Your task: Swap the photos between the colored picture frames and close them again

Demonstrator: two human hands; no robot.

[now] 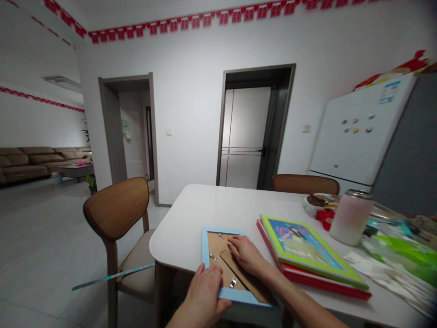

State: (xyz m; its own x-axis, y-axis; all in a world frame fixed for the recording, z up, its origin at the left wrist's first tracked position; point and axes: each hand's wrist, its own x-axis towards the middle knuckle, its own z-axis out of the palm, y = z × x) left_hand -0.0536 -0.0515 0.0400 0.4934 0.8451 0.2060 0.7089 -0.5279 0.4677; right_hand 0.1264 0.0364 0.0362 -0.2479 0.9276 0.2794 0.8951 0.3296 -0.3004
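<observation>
A light blue picture frame [205, 248] lies back side up at the near edge of the white table [211, 205]. Its brown backing board [218, 269] shows small metal clips and a folding stand strip. My left hand [206, 291] grips the near left corner of the frame, thumb at the near edge and fingers on the left side. Across the backing rests my right hand [244, 255], its fingers bent over the upper part of the stand; whether it pinches anything is hidden. Just right of it, a green-edged picture frame [307, 250] is stacked on red ones [324, 280].
A pink and white jar [351, 218], a green plastic package [406, 253] and white tissues [385, 278] crowd the table's right side. Wooden chairs stand at the left [119, 209] and far side [305, 183]. A patterned strip [112, 276] crosses the left chair's seat.
</observation>
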